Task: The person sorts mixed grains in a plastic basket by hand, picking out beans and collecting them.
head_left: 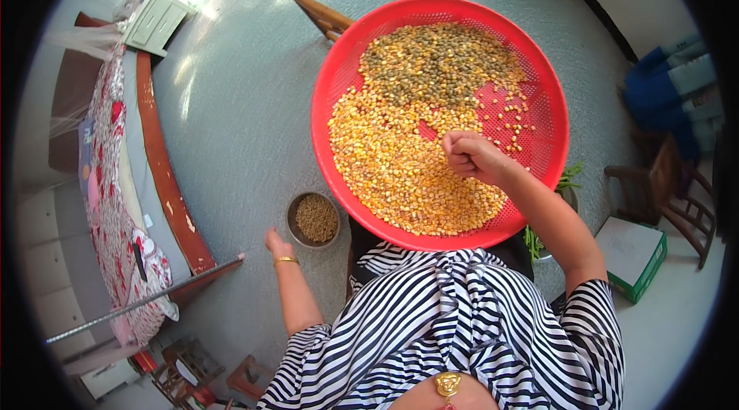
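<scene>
A large round red plastic sieve basket (548, 94) rests over my lap, tilting little. Yellow corn kernels (400, 167) cover its near and left part. Toward the far side lies a mixed patch of greenish-brown beans (443, 56) and corn. My right hand (471, 157) hovers over or just at the corn with its fingers curled closed; whatever they hold is hidden. Low at the left, my left hand (277, 242), with a gold bangle at the wrist, is beside a metal bowl (290, 217) of light brown grains or beans (317, 217). Its fingers are foreshortened and unclear.
A wooden stool leg (315, 10) sticks out behind the basket. Green stalks (533, 243) show at its right, near a white and green box (635, 256) and a wooden chair (670, 187). A bed with a patterned cover (115, 179) stands on the left.
</scene>
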Motion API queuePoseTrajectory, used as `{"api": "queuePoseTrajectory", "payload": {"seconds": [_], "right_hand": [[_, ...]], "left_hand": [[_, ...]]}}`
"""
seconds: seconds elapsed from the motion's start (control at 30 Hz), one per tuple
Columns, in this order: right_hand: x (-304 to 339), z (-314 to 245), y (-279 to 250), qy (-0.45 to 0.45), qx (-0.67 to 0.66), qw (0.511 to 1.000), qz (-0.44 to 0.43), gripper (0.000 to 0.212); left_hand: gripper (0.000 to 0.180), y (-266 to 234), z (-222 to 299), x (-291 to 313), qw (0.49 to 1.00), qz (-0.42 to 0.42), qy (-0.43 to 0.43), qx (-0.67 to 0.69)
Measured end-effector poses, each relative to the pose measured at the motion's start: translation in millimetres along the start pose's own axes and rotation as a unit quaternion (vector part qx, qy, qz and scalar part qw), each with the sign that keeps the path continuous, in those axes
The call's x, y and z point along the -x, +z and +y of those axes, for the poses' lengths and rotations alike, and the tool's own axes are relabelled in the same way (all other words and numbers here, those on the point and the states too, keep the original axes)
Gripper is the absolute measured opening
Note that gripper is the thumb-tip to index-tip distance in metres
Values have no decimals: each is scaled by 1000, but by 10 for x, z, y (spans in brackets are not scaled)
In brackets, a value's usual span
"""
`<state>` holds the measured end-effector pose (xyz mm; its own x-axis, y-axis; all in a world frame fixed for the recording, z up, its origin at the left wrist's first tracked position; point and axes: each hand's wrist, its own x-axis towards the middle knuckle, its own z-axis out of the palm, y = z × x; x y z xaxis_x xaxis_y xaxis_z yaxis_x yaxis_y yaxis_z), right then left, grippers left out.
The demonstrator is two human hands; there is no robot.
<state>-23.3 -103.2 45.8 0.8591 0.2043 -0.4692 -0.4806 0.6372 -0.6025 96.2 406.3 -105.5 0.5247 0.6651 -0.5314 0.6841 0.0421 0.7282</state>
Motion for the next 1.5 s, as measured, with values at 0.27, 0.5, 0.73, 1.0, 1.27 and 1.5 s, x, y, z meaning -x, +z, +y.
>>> {"api": "queuePoseTrajectory", "payload": {"seconds": [0.27, 0.5, 0.73, 1.0, 1.27, 1.5], "right_hand": [[-173, 10, -223, 22, -97, 991, -90, 5], [-214, 136, -272, 16, -210, 965, -157, 18], [-288, 220, -304, -18, -190, 967, -167, 19], [-304, 225, -367, -13, -181, 970, -161, 20], [-361, 258, -356, -16, -181, 966, -184, 19], [-362, 259, -333, -8, -260, 951, -165, 41]], "left_hand": [[30, 926, 1464, 1881, 873, -195, 396, 210], [13, 1783, 1405, 3438, 674, -548, 494, 9], [14, 2626, 1028, 3667, 491, -523, 672, -184], [14, 2824, 921, 3747, 451, -478, 691, -302], [12, 2811, 950, 3679, 437, -417, 757, -249], [9, 2270, 1058, 3606, 570, -457, 660, -174]]}}
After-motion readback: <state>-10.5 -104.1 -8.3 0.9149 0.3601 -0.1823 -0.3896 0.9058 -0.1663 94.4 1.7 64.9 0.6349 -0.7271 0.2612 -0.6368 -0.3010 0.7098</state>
